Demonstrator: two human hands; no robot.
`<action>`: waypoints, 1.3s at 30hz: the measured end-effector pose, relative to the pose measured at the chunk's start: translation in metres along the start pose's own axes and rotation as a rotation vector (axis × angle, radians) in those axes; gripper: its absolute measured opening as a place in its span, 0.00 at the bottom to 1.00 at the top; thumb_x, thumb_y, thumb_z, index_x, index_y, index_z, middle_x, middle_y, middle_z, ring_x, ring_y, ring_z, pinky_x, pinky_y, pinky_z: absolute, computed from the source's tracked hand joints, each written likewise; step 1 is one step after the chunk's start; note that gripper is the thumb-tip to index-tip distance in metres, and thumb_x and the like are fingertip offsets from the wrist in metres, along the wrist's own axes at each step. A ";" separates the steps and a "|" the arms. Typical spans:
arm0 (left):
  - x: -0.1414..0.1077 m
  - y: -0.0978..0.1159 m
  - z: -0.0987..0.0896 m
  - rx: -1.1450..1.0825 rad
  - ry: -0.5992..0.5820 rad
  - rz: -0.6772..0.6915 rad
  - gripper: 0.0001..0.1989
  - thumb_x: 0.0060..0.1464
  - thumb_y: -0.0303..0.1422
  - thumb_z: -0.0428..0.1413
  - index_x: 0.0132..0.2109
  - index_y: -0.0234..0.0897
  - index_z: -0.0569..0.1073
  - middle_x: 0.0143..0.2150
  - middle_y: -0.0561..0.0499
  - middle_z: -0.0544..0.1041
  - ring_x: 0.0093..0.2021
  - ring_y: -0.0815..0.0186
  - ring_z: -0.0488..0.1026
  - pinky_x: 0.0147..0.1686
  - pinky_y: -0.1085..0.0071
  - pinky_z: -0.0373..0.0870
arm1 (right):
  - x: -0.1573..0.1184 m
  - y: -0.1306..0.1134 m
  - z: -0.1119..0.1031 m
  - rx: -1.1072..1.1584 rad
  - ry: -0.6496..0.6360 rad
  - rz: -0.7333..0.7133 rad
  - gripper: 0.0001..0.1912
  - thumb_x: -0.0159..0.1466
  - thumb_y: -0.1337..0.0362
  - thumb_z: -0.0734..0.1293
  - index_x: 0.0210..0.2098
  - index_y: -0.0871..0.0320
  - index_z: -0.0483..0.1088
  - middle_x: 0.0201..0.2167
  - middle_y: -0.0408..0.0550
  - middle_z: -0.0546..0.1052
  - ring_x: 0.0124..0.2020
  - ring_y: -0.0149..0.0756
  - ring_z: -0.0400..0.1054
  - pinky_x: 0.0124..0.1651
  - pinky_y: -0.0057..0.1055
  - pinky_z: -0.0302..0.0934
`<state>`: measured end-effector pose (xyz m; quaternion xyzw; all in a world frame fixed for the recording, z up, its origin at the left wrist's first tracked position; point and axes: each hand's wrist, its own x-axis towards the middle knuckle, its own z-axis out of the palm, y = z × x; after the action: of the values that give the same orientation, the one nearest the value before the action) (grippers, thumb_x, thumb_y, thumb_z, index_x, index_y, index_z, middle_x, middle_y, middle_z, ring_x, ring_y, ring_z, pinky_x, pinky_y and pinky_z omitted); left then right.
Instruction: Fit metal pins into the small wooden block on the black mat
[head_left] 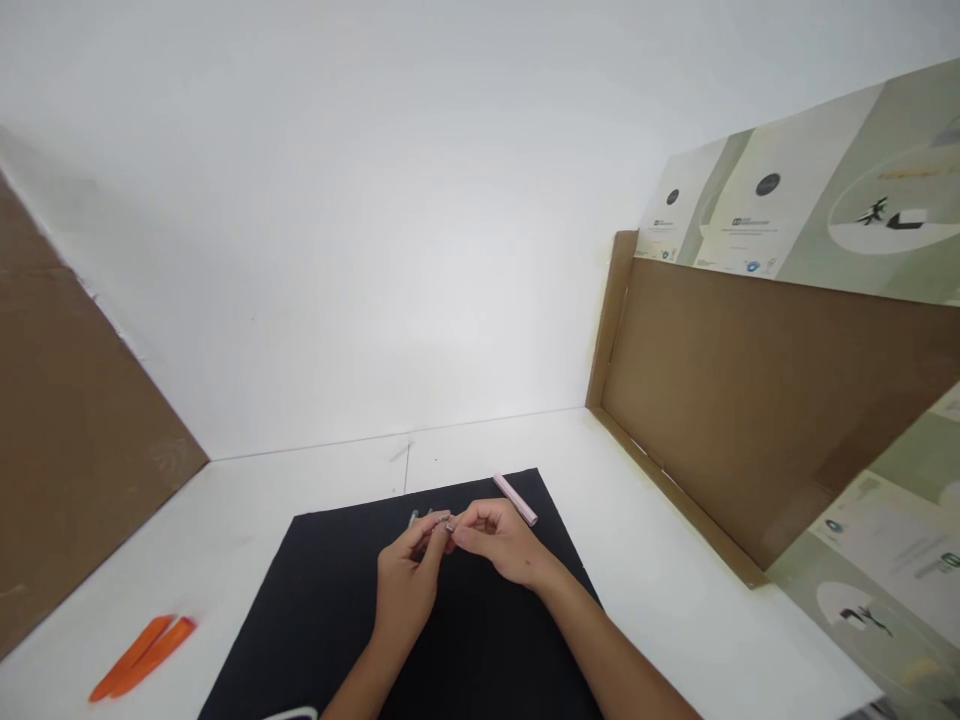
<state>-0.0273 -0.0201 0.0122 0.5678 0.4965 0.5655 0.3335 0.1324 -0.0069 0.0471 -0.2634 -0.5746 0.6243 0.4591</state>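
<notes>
Above the black mat [330,590], my left hand [411,575] and my right hand [504,540] meet at the fingertips. Between them is a small silvery metal piece [449,526], pinched by the thumb and fingers of both hands. It is too small to make out its kind. A pale pink tube or stick [515,499] lies on the mat just behind my right hand. Beyond my left fingers a small greyish, shiny thing [413,517] shows in part, the rest hidden by the hand.
Two orange strips [142,658] are on the white table [247,560] at the left. Brown cardboard [90,400] stands at the left, and an open cardboard box [765,400] with printed flaps at the right. A white curved thing [296,713] shows at the bottom edge.
</notes>
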 end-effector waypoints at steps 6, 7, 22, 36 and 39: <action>0.000 0.001 0.000 0.009 -0.035 0.003 0.15 0.56 0.42 0.56 0.42 0.37 0.79 0.34 0.48 0.82 0.32 0.63 0.78 0.36 0.67 0.76 | 0.004 0.005 0.000 -0.033 0.043 -0.021 0.15 0.57 0.53 0.72 0.28 0.60 0.73 0.26 0.46 0.78 0.33 0.35 0.74 0.43 0.35 0.65; -0.001 0.002 0.000 0.023 -0.042 0.003 0.15 0.56 0.43 0.56 0.42 0.37 0.79 0.33 0.49 0.81 0.32 0.63 0.77 0.36 0.66 0.76 | 0.004 0.006 -0.001 -0.037 0.069 -0.021 0.15 0.57 0.53 0.72 0.28 0.60 0.73 0.26 0.46 0.78 0.32 0.36 0.74 0.43 0.35 0.65; 0.003 0.002 0.001 0.203 -0.022 0.130 0.15 0.60 0.41 0.51 0.45 0.39 0.79 0.40 0.47 0.74 0.40 0.61 0.74 0.41 0.66 0.71 | 0.012 0.012 -0.019 -0.187 0.407 -0.097 0.17 0.61 0.50 0.68 0.30 0.59 0.73 0.21 0.42 0.73 0.26 0.33 0.69 0.37 0.32 0.63; 0.003 -0.007 0.005 0.304 -0.117 0.091 0.11 0.56 0.40 0.56 0.38 0.42 0.81 0.31 0.52 0.79 0.25 0.66 0.68 0.28 0.71 0.65 | 0.012 0.012 -0.017 -0.195 0.351 -0.080 0.16 0.60 0.51 0.67 0.29 0.58 0.72 0.22 0.43 0.73 0.26 0.33 0.67 0.35 0.31 0.62; 0.004 -0.011 0.005 0.334 -0.076 0.075 0.10 0.54 0.40 0.57 0.36 0.42 0.81 0.27 0.54 0.77 0.23 0.67 0.66 0.26 0.72 0.63 | 0.012 0.012 -0.018 -0.194 0.348 -0.082 0.16 0.60 0.50 0.68 0.29 0.58 0.73 0.22 0.43 0.73 0.25 0.33 0.67 0.35 0.31 0.62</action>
<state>-0.0249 -0.0121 0.0027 0.6543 0.5492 0.4654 0.2316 0.1391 0.0133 0.0342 -0.3867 -0.5542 0.4918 0.5490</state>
